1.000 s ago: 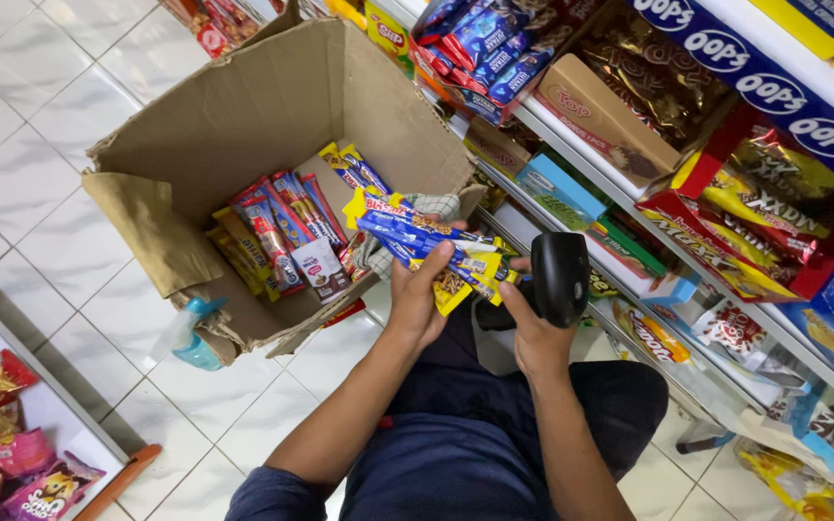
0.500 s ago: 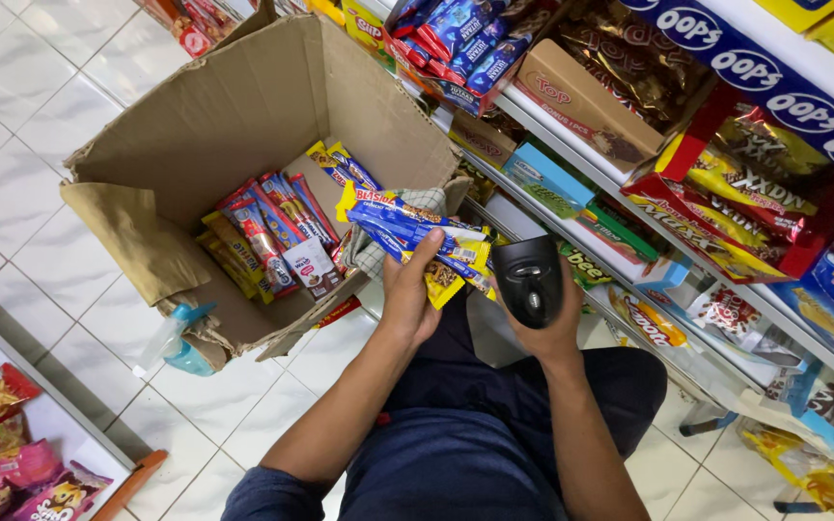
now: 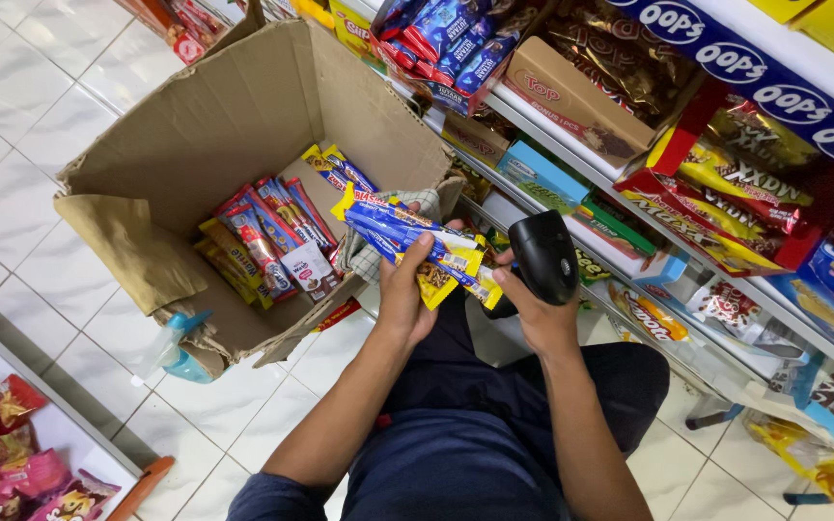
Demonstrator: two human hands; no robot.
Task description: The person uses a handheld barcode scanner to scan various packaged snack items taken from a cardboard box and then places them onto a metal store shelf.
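My left hand grips a bundle of long blue and yellow snack packets in front of my knees. Just to its right, my right hand holds a black handheld barcode scanner, its head close to the lower end of the bundle. An open cardboard box sits on the floor ahead of my left hand. More snack packets in red, blue and yellow lie packed on the box's bottom.
Store shelves full of snack bags and cartons run along the right. A low rack of red and pink snack bags stands at the lower left. A light blue spray bottle rests by the box on the white tiled floor.
The view has drifted slightly. My right hand has brought the scanner a little nearer to the packet bundle, which stays in my left hand above the box's near edge.
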